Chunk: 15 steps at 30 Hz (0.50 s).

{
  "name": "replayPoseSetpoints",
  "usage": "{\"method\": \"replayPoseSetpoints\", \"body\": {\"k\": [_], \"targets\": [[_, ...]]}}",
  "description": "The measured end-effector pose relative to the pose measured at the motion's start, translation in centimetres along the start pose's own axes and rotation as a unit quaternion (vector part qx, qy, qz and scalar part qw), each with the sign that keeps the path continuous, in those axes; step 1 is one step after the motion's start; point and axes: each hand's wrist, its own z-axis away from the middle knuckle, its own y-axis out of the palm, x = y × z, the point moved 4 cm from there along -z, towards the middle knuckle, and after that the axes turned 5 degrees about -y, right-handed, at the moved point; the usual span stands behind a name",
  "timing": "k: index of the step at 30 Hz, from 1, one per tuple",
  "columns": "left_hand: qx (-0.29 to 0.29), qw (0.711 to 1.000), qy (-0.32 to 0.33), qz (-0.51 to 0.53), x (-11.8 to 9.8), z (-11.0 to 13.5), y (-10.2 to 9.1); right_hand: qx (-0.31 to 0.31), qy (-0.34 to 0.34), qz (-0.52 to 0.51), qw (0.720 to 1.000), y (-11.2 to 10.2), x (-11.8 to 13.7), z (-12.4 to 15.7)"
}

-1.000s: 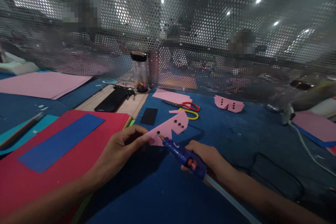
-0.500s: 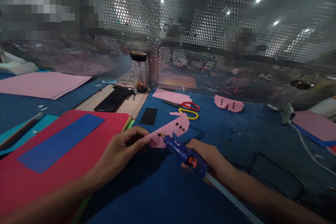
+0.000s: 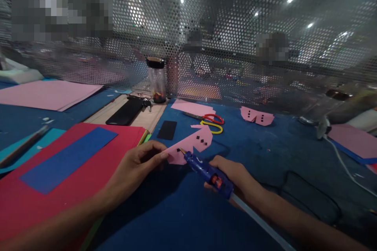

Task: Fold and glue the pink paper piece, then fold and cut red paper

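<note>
My left hand point(image 3: 134, 170) pinches the near corner of a pink paper cut-out point(image 3: 193, 145) that carries a few small black squares and lies on the blue table cover. My right hand point(image 3: 232, 174) is wrapped round a blue hot-glue gun point(image 3: 207, 172) with a clear glue stick sticking out behind. The gun's nozzle touches the pink paper near one black square, just beside my left fingertips.
A red paper stack point(image 3: 59, 172) with a blue strip lies at left. Behind are a black rectangle point(image 3: 167, 130), a phone point(image 3: 126, 111), a jar point(image 3: 156, 80), red-and-yellow scissors point(image 3: 210, 122), other pink pieces point(image 3: 256, 116) and a perforated metal screen point(image 3: 206, 27). A white cable point(image 3: 341, 160) runs at right.
The glue gun's nozzle has shifted slightly along the pink cut-out. Both hands stay almost where they were.
</note>
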Motion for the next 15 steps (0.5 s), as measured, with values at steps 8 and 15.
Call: {"method": "replayPoseSetpoints", "body": {"k": [8,15], "targets": [[0.008,1.000,-0.012,0.014,0.4,-0.1,-0.1,0.027,-0.023,0.024,0.999,-0.1,0.1,0.1],[0.014,1.000,-0.009,0.004,0.1,0.0,0.0,0.022,0.004,0.034,0.999,1.4,-2.1,-0.1]]}}
